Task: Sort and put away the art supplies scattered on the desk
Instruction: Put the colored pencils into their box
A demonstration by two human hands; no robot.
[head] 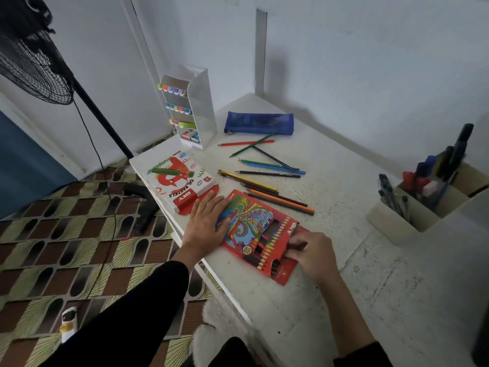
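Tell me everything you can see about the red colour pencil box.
The colour pencil box is flat red cardboard with swirling multicolour print, an 18 in a white circle and a cut-out window showing pencils inside. It lies near the front edge of the white desk. The left hand rests flat on one end; the right hand pinches a dark pencil at the other.

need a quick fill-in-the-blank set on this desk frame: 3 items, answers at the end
1. The pencil case at the back of the desk is ___ in colour.
2. The box with a green marker lying on top is labelled OIL ___.
3. The hand lying flat on the coloured pencil box is the ___ one.

Answers: blue; PASTELS; left
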